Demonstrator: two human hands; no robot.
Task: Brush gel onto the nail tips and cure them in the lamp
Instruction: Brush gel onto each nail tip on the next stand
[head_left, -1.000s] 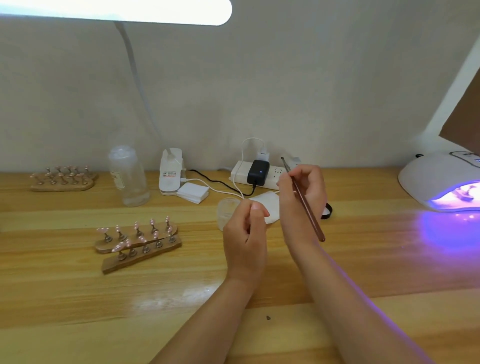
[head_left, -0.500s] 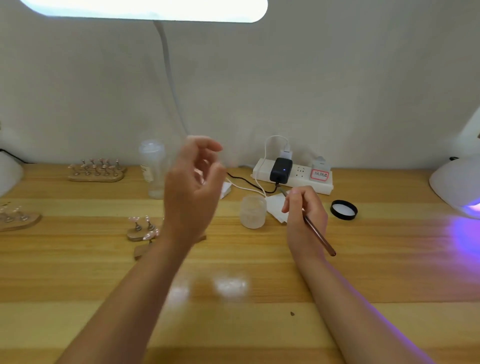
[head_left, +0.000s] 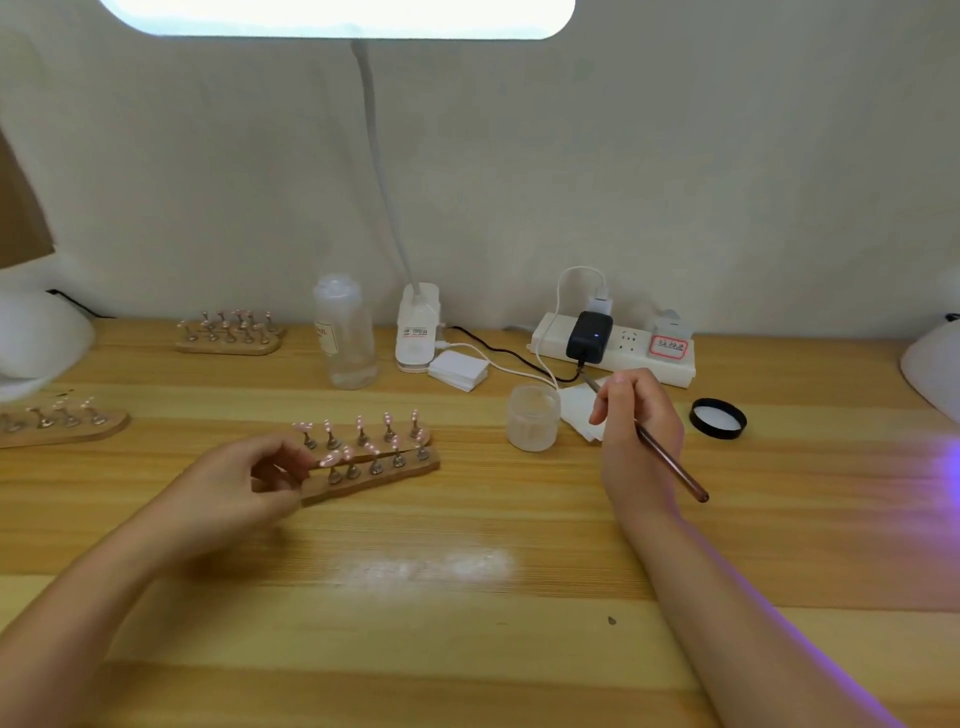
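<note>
At desk centre, left hand (head_left: 244, 483) pinches a nail-tip stand (head_left: 332, 464) w/ fingertips, right hand (head_left: 636, 421) grips brush (head_left: 670, 462); careless lift could topple neighbouring tips on wooden base (head_left: 374, 480)

- The curing lamp (head_left: 932, 371) is cut off by the right edge, right of the black lid (head_left: 718, 418).
- The brush (head_left: 670, 457) bristles are hidden behind the right hand (head_left: 636, 421).
- The left hand (head_left: 244, 480) is motion-blurred, so its contact with the nail-tip stand (head_left: 371, 475) is unclear.
</note>
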